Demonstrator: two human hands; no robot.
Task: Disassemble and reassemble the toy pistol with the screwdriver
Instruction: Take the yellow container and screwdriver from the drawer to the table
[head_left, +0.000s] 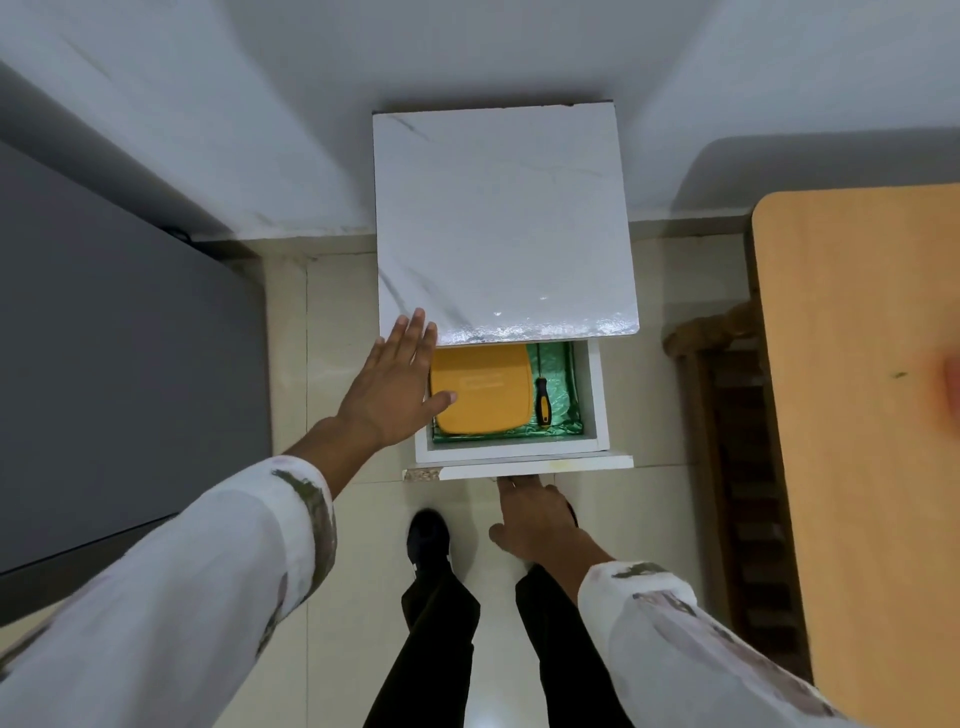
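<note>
A white drawer (597, 400) stands pulled out from a small white marble-topped cabinet (504, 218). Inside, on a green lining, lies a flat yellow box (488, 389). To its right rests a screwdriver (542, 400) with a black-and-yellow handle. My left hand (395, 384) hovers flat, fingers spread, over the drawer's left edge, its thumb above the yellow box. My right hand (535, 514) grips the underside of the drawer front (571, 464), fingertips hidden beneath it. No toy pistol is visible.
A grey bed or cabinet surface (119, 374) fills the left. A wooden table (878, 415) is at the right, with a wooden chair (727, 441) tucked beside it. My legs and a black shoe (428, 540) stand on the tiled floor below the drawer.
</note>
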